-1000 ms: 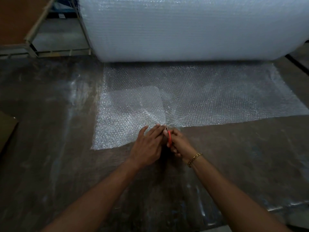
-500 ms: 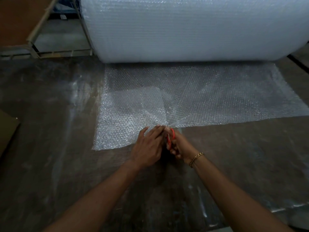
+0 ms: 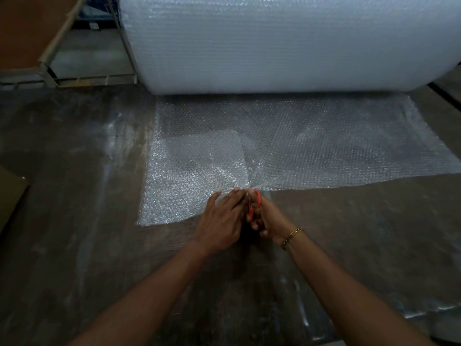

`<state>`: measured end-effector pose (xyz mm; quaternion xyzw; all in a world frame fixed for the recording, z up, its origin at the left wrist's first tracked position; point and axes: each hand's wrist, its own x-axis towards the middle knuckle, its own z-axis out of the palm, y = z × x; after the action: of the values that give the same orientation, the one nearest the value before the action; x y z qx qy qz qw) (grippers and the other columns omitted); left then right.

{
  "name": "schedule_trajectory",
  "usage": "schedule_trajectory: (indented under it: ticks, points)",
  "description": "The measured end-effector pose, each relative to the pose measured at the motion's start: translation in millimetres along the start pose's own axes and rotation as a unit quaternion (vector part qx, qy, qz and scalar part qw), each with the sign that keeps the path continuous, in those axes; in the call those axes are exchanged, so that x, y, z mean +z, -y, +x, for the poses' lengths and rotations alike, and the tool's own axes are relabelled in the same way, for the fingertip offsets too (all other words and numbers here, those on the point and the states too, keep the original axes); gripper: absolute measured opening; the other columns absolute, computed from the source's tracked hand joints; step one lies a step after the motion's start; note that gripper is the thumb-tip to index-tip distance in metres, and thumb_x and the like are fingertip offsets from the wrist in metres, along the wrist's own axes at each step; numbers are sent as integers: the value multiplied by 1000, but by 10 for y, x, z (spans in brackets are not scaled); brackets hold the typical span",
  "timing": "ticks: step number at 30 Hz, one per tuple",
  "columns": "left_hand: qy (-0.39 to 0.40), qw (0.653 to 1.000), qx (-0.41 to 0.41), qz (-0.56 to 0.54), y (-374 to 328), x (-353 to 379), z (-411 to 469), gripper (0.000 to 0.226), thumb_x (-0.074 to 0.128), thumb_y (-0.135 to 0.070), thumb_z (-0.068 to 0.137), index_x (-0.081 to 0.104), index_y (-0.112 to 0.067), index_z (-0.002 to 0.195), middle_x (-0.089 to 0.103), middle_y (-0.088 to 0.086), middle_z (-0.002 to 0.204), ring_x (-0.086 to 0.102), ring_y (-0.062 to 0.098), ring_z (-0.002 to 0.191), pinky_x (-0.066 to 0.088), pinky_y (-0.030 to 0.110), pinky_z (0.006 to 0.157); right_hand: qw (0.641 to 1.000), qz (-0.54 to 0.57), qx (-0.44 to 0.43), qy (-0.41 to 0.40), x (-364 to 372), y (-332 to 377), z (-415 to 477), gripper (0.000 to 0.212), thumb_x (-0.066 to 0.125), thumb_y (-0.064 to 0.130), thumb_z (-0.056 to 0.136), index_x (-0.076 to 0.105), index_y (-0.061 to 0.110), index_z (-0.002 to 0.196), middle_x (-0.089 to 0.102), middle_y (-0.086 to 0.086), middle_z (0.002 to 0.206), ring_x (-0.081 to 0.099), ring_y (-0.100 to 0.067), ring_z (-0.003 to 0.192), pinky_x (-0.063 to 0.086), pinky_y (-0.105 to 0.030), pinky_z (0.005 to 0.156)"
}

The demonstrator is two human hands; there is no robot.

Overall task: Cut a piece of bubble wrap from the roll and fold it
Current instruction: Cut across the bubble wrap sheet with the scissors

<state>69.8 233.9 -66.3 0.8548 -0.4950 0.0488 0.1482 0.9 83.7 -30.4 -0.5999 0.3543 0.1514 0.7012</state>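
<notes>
A huge white bubble wrap roll [image 3: 287,43] lies across the back of the dark floor. Its loose sheet [image 3: 324,146] spreads flat toward me. The sheet's left part [image 3: 189,181] reaches nearer than the right part and has a doubled square patch on it. My left hand [image 3: 222,221] lies with fingers straight on the near edge of that left part. Right beside it, my right hand [image 3: 268,218] grips orange-handled scissors [image 3: 255,204], whose blades point away from me into the sheet at the step in its edge. The blade tips are hard to make out.
A metal frame rack [image 3: 82,76] stands at the back left beside the roll. A brown cardboard edge [image 3: 10,193] shows at the far left. A clear plastic film [image 3: 374,308] covers the floor at lower right. A dark strip [image 3: 446,96] runs at the right edge.
The scissor handles have spread and show more orange than a second ago. Both hands stay at the same spot on the sheet's edge.
</notes>
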Motion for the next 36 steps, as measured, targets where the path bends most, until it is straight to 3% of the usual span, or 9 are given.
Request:
schedule_trajectory:
  ticks: [2,8,15,18,21,25,30,36]
  points:
    - [3,1000,-4,-1,2,5,8,52,40,-26,95,49,-16,145,44,2,155,37,18,146,27,48,118,1000,7,-14,0,7,-34,-1,58,46,79,86,58,24,74,57,5,65,42,-7,47,20,-15,37]
    - [1,1000,-9,-5,34,24,5,52,40,-27,95,50,-17,145,43,0,156,38,17,145,26,47,117,996,18,-89,-15,20,-165,-2,42,53,62,95,54,22,105,59,0,68,42,-8,42,22,-11,37]
    - [-1,1000,-10,-2,33,44,-2,56,45,-25,90,50,-16,145,44,1,155,39,17,145,25,47,117,995,17,-102,-13,-5,-196,-5,22,58,42,100,48,23,95,54,-2,67,36,-5,37,20,-11,33]
    - [-3,1000,-8,2,33,44,6,55,46,-25,91,51,-16,145,45,1,155,40,18,144,27,48,117,996,20,-82,-3,-26,-180,-39,28,57,51,98,50,24,95,56,-2,70,39,-6,40,20,-11,33]
    - [-5,1000,-5,3,27,55,11,50,40,-28,97,51,-17,144,45,2,155,41,18,144,30,49,116,999,33,-15,38,-59,-181,-55,54,52,74,85,59,22,96,62,-3,73,45,-9,44,21,-12,34]
    - [-13,1000,-15,-8,28,58,15,52,40,-28,96,51,-15,145,44,1,156,40,17,144,29,48,116,997,33,-4,70,-77,-240,-75,67,53,80,73,60,22,106,63,-4,75,47,-9,45,22,-12,34]
    - [-24,1000,-14,-10,41,71,-9,48,42,-27,98,52,-15,143,44,0,156,41,16,144,28,48,116,997,47,-25,62,-79,-247,-66,73,56,84,72,61,21,110,63,-5,75,47,-9,42,20,-12,34]
    - [-10,1000,-7,2,46,66,-24,47,39,-28,100,51,-18,145,42,-1,157,37,15,146,24,46,118,997,42,-22,61,-92,-149,-37,59,53,77,76,58,22,94,61,-2,72,43,-7,40,18,-12,31]
